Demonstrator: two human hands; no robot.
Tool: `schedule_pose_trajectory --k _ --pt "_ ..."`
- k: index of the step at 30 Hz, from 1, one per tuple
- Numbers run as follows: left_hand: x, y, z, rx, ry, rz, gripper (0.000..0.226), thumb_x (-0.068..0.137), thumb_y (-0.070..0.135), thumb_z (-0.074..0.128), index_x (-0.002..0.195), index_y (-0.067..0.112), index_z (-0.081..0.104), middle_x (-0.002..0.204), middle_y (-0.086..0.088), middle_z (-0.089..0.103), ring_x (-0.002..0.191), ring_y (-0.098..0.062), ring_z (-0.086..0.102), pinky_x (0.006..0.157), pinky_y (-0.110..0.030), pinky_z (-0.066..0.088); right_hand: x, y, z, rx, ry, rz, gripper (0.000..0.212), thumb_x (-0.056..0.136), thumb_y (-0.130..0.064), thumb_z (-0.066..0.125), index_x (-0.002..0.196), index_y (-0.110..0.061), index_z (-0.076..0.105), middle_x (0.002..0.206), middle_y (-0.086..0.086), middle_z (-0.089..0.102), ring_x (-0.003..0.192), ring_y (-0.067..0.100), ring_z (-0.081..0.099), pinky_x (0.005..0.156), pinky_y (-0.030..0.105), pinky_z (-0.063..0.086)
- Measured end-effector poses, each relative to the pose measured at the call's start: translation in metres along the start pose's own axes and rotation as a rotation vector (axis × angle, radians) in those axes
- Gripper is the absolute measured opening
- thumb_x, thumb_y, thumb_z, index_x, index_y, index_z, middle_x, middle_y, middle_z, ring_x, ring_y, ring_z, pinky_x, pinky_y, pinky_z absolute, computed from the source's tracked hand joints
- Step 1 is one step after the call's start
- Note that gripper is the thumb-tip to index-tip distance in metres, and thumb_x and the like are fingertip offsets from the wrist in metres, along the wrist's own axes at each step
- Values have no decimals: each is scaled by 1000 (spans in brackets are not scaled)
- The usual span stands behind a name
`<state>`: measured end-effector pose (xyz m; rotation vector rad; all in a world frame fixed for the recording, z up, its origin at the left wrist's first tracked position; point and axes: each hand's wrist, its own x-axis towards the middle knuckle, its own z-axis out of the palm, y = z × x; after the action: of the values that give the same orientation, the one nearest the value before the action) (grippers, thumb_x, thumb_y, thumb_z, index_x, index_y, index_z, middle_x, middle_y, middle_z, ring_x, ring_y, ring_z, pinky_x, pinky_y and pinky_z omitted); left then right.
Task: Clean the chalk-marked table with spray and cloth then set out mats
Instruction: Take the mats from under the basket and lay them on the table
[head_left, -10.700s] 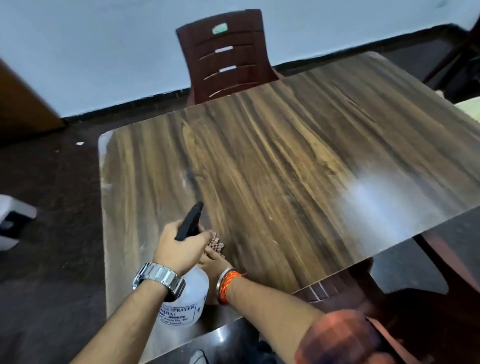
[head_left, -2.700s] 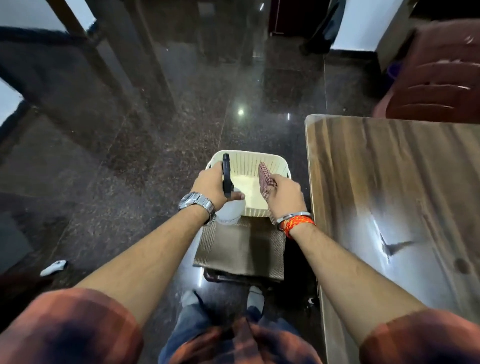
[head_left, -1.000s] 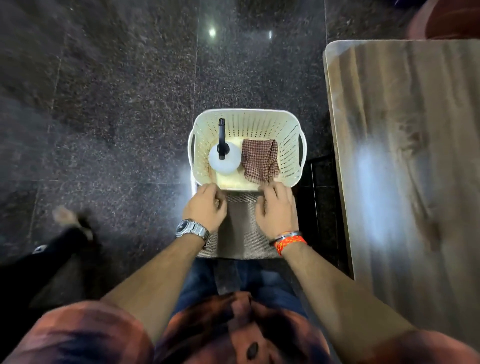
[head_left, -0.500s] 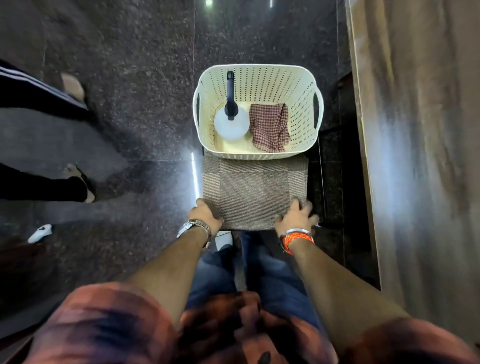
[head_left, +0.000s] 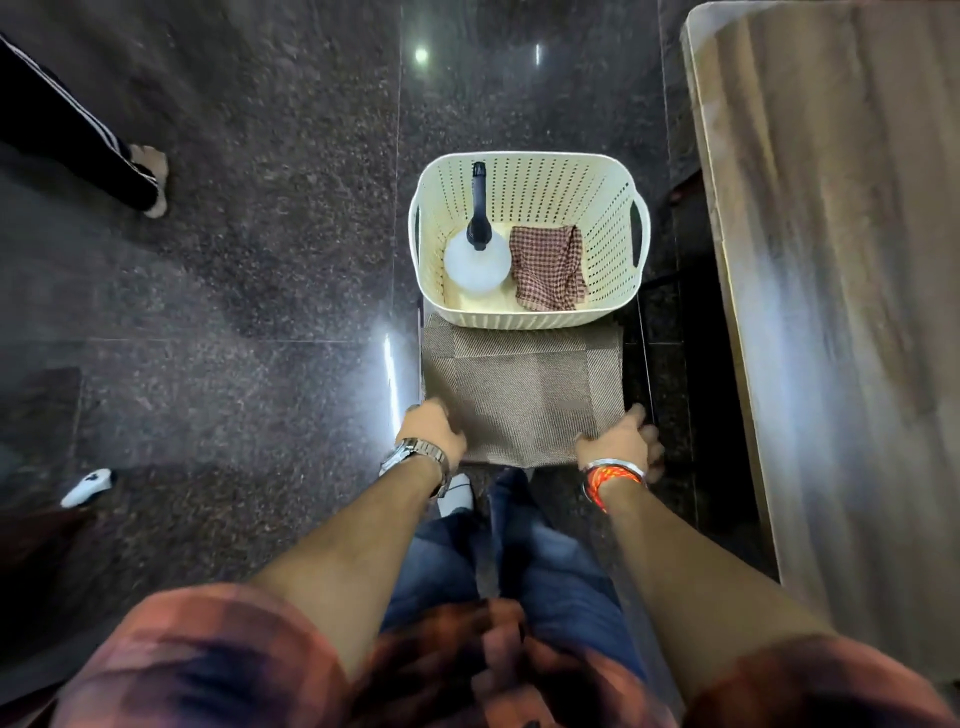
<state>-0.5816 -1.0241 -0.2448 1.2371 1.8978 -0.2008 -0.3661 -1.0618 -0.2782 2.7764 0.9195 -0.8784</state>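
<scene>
A stack of brown woven mats (head_left: 524, 384) lies on a low dark stool below me. My left hand (head_left: 434, 434) grips the near left corner of the mats, and my right hand (head_left: 621, 441) grips the near right corner. Just beyond the mats stands a cream perforated basket (head_left: 618, 208). Inside it are the white spray bottle (head_left: 475, 254) with its black nozzle, upright, and the red checked cloth (head_left: 548, 267) beside it. The wooden table (head_left: 841, 260) runs along the right side, its surface glossy.
The floor is dark polished granite (head_left: 260, 260). Another person's leg and bare foot (head_left: 148, 179) stand at the far left. A small white object (head_left: 85, 486) lies on the floor at the left. My own jeans and feet are below the mats.
Earlier the bottle and cloth went from my hands into the basket. Since half a second ago my hands have stayed at the mats' near corners, closing on the edge; the view shifted slightly.
</scene>
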Motion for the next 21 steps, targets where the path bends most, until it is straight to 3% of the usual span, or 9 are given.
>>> schedule_pose_trajectory --k 2,5,8,12,17,21 --pt "-4 3 -7 11 4 35 32 89 19 67 118 6 63 122 -14 59 105 -28 64 87 -29 50 4 8 -3 -39 -44 46 95 73 -43 74 144 -8 21 142 22 36 133 39 31 109 56 23" --pt "-10 1 -13 10 -32 56 31 86 21 70 111 2 67 109 -10 63 99 -27 65 79 -29 51 14 17 -5 87 -181 57 81 79 -34 75 135 3 32 132 29 48 123 42 47 102 48 38" --pt "-18 -1 -13 3 -43 82 25 82 23 70 99 5 71 103 -8 70 83 -23 65 73 -30 57 4 16 -7 72 -41 2 53 75 -34 74 111 -1 53 115 26 59 112 42 53 95 48 44" --pt "-44 12 -19 -21 -6 206 19 84 11 60 95 5 74 100 -9 73 95 -28 68 83 -34 57 -33 -9 -28 -168 178 -237 35 80 -40 66 95 -8 66 96 16 67 106 38 47 90 43 35" --pt "-83 45 -36 14 37 357 16 79 11 63 89 6 75 94 -11 74 94 -28 69 78 -29 55 -85 -43 -64 -159 413 -583 19 63 -21 71 69 -3 65 63 19 63 83 38 53 80 43 39" --pt "-123 70 -52 21 128 455 26 75 6 64 98 15 72 106 -5 72 102 -22 66 83 -26 54 -112 -31 -100 -116 467 -713 19 59 -17 71 66 -1 63 60 19 60 80 38 57 80 44 44"
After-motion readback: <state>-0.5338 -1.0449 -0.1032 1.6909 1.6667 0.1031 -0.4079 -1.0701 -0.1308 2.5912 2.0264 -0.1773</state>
